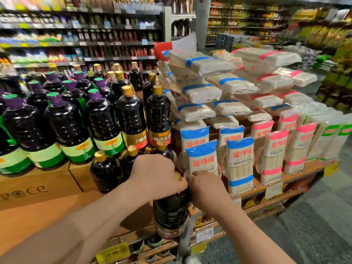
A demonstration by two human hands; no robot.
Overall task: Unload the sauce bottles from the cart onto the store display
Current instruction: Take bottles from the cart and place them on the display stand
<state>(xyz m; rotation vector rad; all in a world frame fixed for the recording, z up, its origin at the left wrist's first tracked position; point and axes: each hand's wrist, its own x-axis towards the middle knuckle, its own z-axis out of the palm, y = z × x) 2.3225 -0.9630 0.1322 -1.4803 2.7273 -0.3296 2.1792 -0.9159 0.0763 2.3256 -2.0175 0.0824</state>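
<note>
A dark sauce bottle [171, 212] with a gold cap stands upright at the front edge of the display, between my two hands. My left hand [156, 176] grips its neck and cap from the left. My right hand [206, 189] holds the neck from the right, fingers curled. Several more gold-capped dark bottles [106, 172] stand just behind on the low tier. Two taller gold-capped bottles [158, 119] stand on the tier above them. The cart is mostly out of view; a grey metal bar [185, 241] shows at the bottom.
Green-labelled dark bottles with purple necks [66, 126] fill the cardboard boxes [38, 187] at left. Stacked noodle packs [240, 157] with blue and pink bands crowd the right side. A yellow price tag [113, 252] hangs on the front rail. Shelves line the back; grey floor lies at right.
</note>
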